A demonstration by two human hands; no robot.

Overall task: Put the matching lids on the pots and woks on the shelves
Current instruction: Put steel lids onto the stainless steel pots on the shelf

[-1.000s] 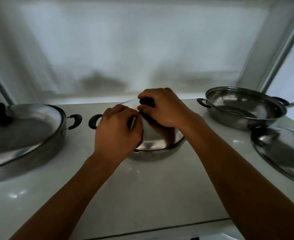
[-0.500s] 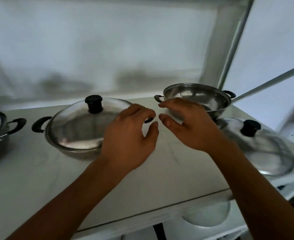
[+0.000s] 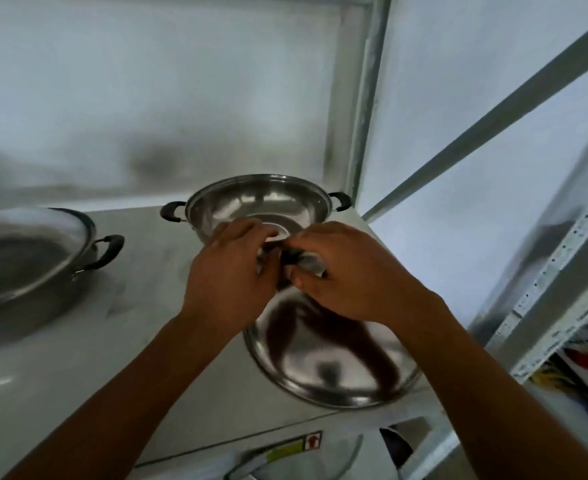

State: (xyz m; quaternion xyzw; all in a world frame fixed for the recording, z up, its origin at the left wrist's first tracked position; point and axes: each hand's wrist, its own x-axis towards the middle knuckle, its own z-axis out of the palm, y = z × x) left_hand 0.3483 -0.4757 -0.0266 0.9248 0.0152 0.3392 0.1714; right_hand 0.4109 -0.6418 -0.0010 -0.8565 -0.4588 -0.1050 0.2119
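An open steel wok (image 3: 258,202) with two black side handles stands at the back right of the white shelf (image 3: 78,368). In front of it lies a domed steel lid (image 3: 330,362), near the shelf's front right corner. My left hand (image 3: 230,278) and my right hand (image 3: 351,271) both close around the lid's black knob (image 3: 291,256), which is mostly hidden by my fingers. At the left a second wok (image 3: 26,268) has its lid on.
A metal upright (image 3: 362,98) of the rack rises just behind the open wok. A slanted brace (image 3: 493,112) crosses on the right. Below the shelf edge a glass lid (image 3: 303,459) and a perforated rack post (image 3: 555,258) show.
Both hands left the covered middle wok and swung right. They moved from hovering open over the shelf to closing on the knob of the loose lid.
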